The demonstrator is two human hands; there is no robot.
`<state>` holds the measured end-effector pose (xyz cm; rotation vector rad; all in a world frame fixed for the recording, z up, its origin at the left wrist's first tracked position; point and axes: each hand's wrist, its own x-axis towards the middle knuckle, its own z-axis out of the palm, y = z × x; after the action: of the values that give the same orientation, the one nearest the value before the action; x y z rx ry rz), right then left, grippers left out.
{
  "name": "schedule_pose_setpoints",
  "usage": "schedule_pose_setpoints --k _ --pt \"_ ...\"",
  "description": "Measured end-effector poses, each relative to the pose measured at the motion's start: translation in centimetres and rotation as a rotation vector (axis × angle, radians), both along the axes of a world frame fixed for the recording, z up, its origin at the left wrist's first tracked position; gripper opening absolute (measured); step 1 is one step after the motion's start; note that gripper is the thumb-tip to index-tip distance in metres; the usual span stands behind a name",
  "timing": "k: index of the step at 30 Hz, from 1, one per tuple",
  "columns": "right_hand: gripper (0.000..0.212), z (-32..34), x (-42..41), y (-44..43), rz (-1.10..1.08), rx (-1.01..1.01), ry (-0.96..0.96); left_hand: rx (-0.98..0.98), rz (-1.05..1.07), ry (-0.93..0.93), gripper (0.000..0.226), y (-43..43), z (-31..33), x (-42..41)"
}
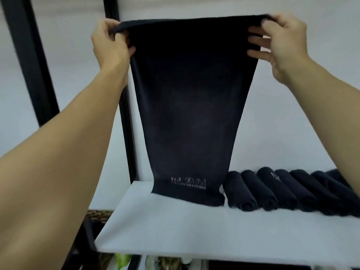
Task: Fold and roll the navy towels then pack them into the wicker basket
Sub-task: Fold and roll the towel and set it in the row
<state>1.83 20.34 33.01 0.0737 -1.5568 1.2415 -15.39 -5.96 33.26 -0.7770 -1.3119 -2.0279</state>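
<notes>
- Left hand (110, 42): closed on the upper left corner of the navy towel (191, 106), thumb and fingers pinching the bunched hem. Hold looks firm.
- Right hand (280, 42): thumb and forefinger nip the upper right corner; the other three fingers are spread and lie loosely against the cloth's edge. Judged the weaker of the two holds.
- Position of the towel: hanging upright between the hands, top edge stretched nearly level, bottom edge resting in a small crease on the white shelf (194, 230). A pale printed logo sits near the bottom; its lettering is too blurred to read.
- Risk one: the right-hand corner could slip out, dropping that side and spoiling a square fold.
- Risk two: the bottom edge lies just beside the nearest of the rolled towels (272, 190). Swinging or laying the cloth down carelessly could nudge that roll and loosen it.
- Risk three: the cloth narrows towards the bottom, so uneven tension could give a skewed fold and a lopsided roll.
- Materials: the towel is soft, matt and limp, apparently terry, and drapes without stiffness. The finished rolls are plump cylinders laid side by side, touching, along the back of the shelf.
- The shelf surface is smooth and flat on a dark frame (124, 114).
- The wicker basket (97, 215) is only partly visible below the shelf's left end, coarse brown weave; its contents cannot be told.
</notes>
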Motion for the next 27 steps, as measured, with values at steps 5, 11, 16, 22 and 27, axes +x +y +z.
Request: schedule_pose_setpoints --k 5,11,16,22,27 --pt "0.012 -2.3 6.6 -4.5 -0.012 -0.004 -0.033 -0.021 -0.022 0.057 0.018 -5.3 -2.9 6.3" --pt "0.017 -5.6 9.9 -7.8 -0.040 -0.056 -0.167 -0.103 0.048 -0.079 0.017 -8.8 -6.6 10.4" --pt "0.026 -10.1 8.7 -7.5 -0.141 -0.006 -0.456 -0.232 0.023 -0.329 0.016 -8.7 -11.8 8.9" --pt "0.020 -16.9 3.0 -3.1 -0.146 -0.085 -0.723 -0.351 -0.021 -0.602 0.008 -5.9 -18.9 2.8" --pt "0.019 -22.9 -5.2 2.1 -0.133 -0.150 -0.847 -0.414 0.007 -0.756 0.012 -1.2 -24.8 -4.8"
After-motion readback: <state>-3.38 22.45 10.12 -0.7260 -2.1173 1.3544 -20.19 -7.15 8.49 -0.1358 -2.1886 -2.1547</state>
